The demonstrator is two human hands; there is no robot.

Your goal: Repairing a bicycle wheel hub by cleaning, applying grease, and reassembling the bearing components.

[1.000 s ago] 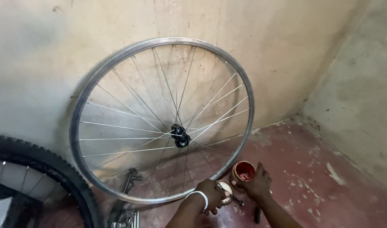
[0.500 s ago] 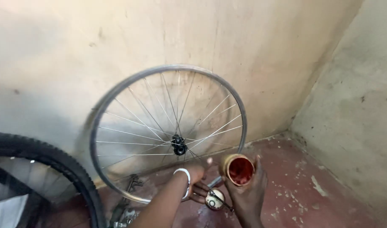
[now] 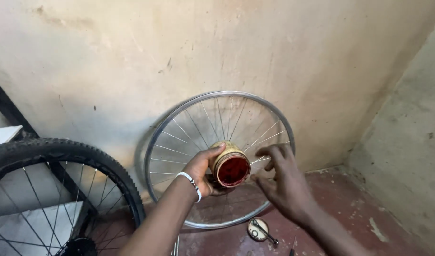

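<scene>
My left hand [image 3: 202, 171] holds up a small round tin [image 3: 230, 165] with a yellowish wall and red grease inside, its open mouth turned toward me. A beaded band circles that wrist. My right hand [image 3: 281, 182] hovers just right of the tin with fingers spread, not touching it. Behind both hands a bare silver spoked bicycle rim [image 3: 172, 127] leans on the wall.
A wheel with a black knobby tyre [image 3: 61, 148] stands at the left. A round lid with small metal parts [image 3: 258, 229] lies on the red floor [image 3: 350, 208]. Beige walls [image 3: 227, 52] meet in a corner at the right.
The tin has passed from my right hand to my left hand and been lifted in front of the rim. My right hand let go and opened. The view pulled back and up.
</scene>
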